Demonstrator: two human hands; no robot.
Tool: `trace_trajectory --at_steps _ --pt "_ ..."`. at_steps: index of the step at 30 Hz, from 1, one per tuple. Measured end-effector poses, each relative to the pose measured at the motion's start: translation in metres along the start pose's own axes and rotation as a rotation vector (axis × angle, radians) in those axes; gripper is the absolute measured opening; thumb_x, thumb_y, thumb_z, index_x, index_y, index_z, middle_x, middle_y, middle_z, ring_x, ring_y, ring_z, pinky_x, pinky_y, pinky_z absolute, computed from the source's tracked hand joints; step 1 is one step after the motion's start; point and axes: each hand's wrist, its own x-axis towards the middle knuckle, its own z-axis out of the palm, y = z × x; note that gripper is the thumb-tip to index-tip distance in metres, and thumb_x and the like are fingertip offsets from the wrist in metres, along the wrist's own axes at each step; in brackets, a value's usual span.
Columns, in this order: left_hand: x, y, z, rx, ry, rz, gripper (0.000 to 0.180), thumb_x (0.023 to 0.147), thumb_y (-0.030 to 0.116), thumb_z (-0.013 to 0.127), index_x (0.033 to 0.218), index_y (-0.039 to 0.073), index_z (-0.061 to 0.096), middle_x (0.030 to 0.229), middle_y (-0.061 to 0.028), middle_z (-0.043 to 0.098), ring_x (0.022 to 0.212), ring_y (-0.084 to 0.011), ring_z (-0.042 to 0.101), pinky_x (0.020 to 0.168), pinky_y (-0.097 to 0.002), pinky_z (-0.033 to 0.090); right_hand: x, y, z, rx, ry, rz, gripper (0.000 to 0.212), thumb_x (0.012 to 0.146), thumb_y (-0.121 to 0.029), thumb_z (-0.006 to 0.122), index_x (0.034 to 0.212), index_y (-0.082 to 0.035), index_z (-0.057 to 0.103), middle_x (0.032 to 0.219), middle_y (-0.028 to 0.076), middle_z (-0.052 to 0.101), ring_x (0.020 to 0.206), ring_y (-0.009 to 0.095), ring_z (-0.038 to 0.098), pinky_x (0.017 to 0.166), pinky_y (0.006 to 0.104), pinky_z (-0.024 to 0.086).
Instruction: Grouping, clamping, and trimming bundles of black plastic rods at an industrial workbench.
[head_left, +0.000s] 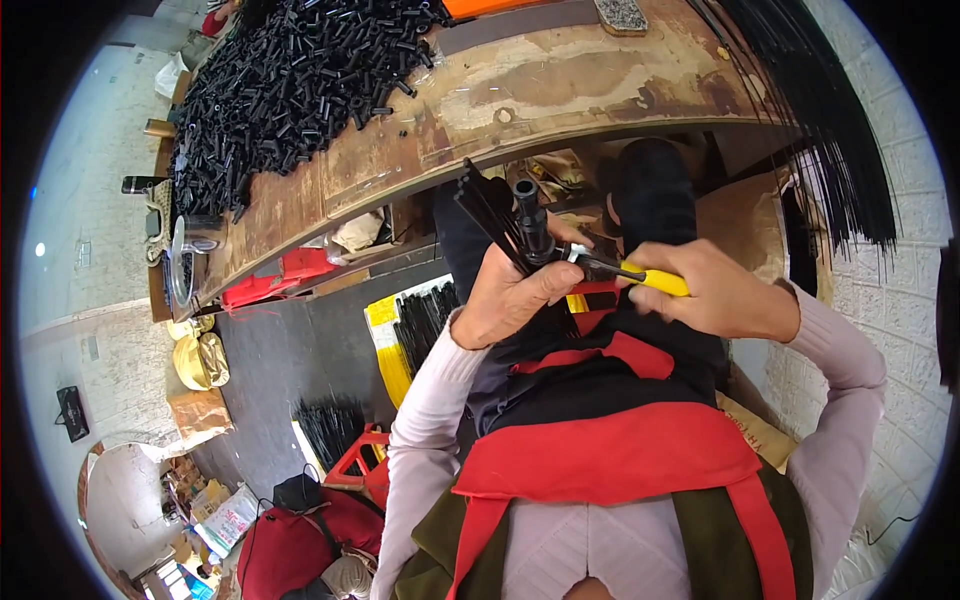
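My left hand (513,300) is closed around a bundle of thin black rods (485,208) and a black ribbed tubular fitting (531,222), which points up and away from me. A small white piece (577,252) sits by my left thumb, at the side of the fitting. My right hand (713,290) grips a yellow-handled tool (655,280) with a dark shaft. The tool's tip reaches the white piece; whether it is a screwdriver or pliers I cannot tell. Both hands are above my lap, over a red and black apron (610,450).
A worn wooden bench (560,90) stands ahead, with a heap of short black tubes (300,90) on its left. Long black rods (820,120) hang over its right end. Bundles of black rods (425,320) lie lower left, near a red bag (305,545). A white brick wall (880,300) is close on the right.
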Motion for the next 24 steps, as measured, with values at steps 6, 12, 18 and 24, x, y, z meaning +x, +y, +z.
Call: trace_trajectory --at_steps 6,12,18,24 --pt "-0.005 -0.005 -0.002 -0.014 0.013 0.015 0.029 0.09 0.02 0.072 0.104 0.002 0.053 0.078 0.002 0.054 0.064 -0.0047 0.045 0.055 -0.0203 0.036 0.003 -0.001 0.008 0.239 -0.136 0.1 0.035 0.1 -0.029 0.052 0.118 0.0 0.061 0.088 0.007 0.07 0.086 0.012 0.065 0.072 0.0274 0.049" --pt "0.0 0.0 -0.001 -0.029 -0.005 -0.048 0.029 0.089 0.019 0.073 0.104 0.003 0.054 0.079 0.002 0.054 0.067 -0.0054 0.047 0.058 -0.0214 0.039 -0.002 -0.019 -0.003 0.501 -0.156 0.208 0.034 0.101 -0.031 0.051 0.102 0.002 0.06 0.079 0.007 0.066 0.074 0.012 0.064 0.065 0.0245 0.048" --pt "0.002 0.004 0.007 0.237 0.035 0.101 0.028 0.087 0.016 0.074 0.103 0.002 0.057 0.079 0.0026 0.056 0.075 -0.0075 0.053 0.068 -0.0242 0.044 -0.005 -0.033 -0.019 0.45 -0.253 0.353 0.029 0.1 -0.028 0.053 0.087 -0.002 0.057 0.065 0.003 0.056 0.053 0.01 0.054 0.051 0.0237 0.041" --pt "0.032 -0.01 -0.022 0.044 0.154 0.03 0.058 0.086 0.017 0.07 0.134 -0.001 0.043 0.067 0.0009 0.044 0.057 -0.0082 0.041 0.052 -0.0244 0.034 0.03 0.024 -0.029 -0.096 0.337 -0.244 0.02 0.089 -0.017 0.068 0.093 -0.001 0.057 0.076 0.01 0.059 0.067 0.021 0.058 0.063 0.0336 0.045"
